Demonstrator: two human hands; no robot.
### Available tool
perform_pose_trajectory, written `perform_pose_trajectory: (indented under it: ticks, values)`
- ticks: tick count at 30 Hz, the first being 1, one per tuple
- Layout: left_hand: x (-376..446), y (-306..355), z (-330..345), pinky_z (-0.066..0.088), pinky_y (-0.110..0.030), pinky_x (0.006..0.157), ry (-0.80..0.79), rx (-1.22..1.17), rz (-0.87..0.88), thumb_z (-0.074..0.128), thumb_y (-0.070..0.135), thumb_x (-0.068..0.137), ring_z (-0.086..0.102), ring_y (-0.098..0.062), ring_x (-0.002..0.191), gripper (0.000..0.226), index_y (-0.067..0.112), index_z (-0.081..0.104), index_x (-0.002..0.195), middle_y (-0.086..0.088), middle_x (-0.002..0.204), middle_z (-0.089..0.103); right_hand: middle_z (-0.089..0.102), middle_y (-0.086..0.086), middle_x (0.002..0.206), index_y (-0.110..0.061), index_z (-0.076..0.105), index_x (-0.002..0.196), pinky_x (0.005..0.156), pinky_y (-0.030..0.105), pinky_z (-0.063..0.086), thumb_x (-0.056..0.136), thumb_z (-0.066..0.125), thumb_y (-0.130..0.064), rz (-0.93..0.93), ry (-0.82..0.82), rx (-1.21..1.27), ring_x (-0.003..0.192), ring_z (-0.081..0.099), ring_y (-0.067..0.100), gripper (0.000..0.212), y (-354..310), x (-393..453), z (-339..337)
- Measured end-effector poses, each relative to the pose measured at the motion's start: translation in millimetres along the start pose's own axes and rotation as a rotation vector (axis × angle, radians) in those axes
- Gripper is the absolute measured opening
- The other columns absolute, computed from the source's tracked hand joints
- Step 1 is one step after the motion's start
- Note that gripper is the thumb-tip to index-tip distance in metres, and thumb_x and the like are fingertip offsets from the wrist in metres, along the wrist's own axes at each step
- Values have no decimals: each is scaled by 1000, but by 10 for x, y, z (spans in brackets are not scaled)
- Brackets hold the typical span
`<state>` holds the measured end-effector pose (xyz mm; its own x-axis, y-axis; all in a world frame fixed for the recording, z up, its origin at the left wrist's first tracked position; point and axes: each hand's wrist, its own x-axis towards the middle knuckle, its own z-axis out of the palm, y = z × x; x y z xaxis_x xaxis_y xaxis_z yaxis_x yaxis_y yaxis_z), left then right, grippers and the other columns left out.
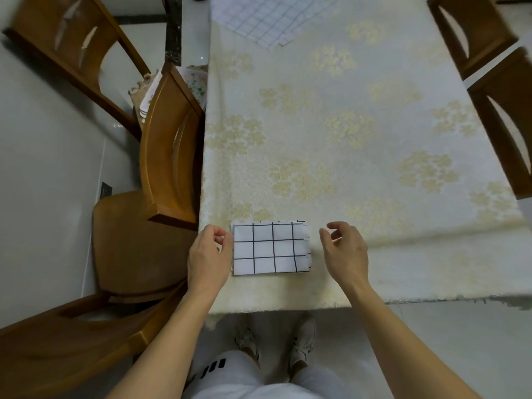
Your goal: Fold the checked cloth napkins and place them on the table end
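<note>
The table was covered with a cream cloth of crinkled weave, patterned with pale yellow clover-like clusters, its near edge hanging down with a rough fringe. Glossy brown wooden chairs with curved backs stood at both sides; the nearest left one was tucked against the table's edge.

A folded napkin lay flat near the near end of the table, a neat white rectangle crossed by thin black lines into squares, its layered edges showing slightly uneven on the right side. A second checked napkin, unfolded and fainter in its lines, lay spread at the far end.

The left hand hovered just beside the folded napkin's left edge, fingers loosely curled and holding nothing; whether its fingertips touched the cloth I could not tell. The right hand hung apart from the napkin's right edge, fingers relaxed and half curled, thumb and forefinger parted, grasping nothing.
</note>
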<state>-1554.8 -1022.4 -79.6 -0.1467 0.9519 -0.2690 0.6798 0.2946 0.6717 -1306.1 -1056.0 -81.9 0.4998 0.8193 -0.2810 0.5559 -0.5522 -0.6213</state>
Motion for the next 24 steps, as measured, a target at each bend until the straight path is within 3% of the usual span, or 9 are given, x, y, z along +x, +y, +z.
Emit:
perform_pose_trajectory:
  ticks: [6,10,14,19,24]
  values:
    - [-159,310,-176,53,-34,82,14,3,140,52,30,101,57,-14,97,15,21,58,111,5,108,60,58,-4,127,-23,56,135,87,28,45,99,54,-41,-140,-5,3,109,56,12,40,-177,-106,-225]
    - [-298,477,-289,49,-34,96,-1,33,241,55,31,100,54,-13,114,28,19,59,124,5,123,60,53,-4,137,-26,51,141,102,44,47,97,53,-47,-247,2,-33,120,54,18,48,-281,-228,-376]
    - [-447,613,-399,43,-32,104,-48,26,307,55,38,98,50,-13,126,40,21,55,134,4,135,57,53,-4,141,-25,46,145,107,44,44,97,55,-44,-353,20,-79,127,51,18,53,-351,-369,-529]
    - [-597,641,-434,35,-22,103,-77,71,419,53,44,98,46,-8,129,45,25,51,139,8,141,53,55,-1,141,-21,48,145,109,44,43,94,49,-50,-455,87,-141,131,49,20,59,-335,-522,-652]
    - [-711,625,-408,43,-37,109,-39,232,588,43,53,93,47,-13,132,57,24,50,141,5,142,54,52,0,146,-21,49,145,118,47,30,91,42,-53,-532,159,-258,140,42,22,63,-265,-706,-717]
